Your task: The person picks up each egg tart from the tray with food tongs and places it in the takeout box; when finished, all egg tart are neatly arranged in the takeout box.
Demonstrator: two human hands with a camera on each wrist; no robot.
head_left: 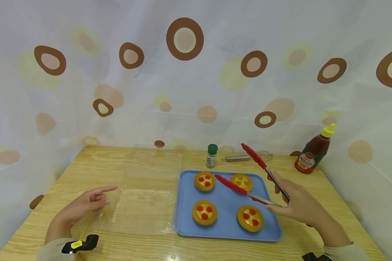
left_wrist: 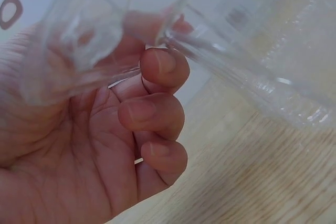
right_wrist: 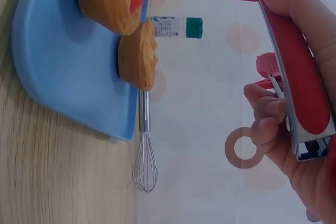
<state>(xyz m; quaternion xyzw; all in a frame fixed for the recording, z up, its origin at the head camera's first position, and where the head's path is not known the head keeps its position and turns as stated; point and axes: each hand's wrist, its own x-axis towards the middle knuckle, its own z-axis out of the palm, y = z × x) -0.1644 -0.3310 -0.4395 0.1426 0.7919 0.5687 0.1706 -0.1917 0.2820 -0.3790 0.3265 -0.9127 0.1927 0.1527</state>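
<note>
Rm's bright, light soft & even; sm. glare spot on table (head_left: 143,250), glints on clear box (head_left: 167,230); L wrist view dimmer, box blurry up close.

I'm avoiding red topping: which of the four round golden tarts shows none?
The round golden tart with yellow topping, back right on the blue rectangular tray; the other three tarts each carry red pieces.

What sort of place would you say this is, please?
It looks like a food-preparation corner, possibly staged: a blue tray of small tarts, red-tipped tongs in the right hand, and a patterned sheet behind the wooden table.
</note>
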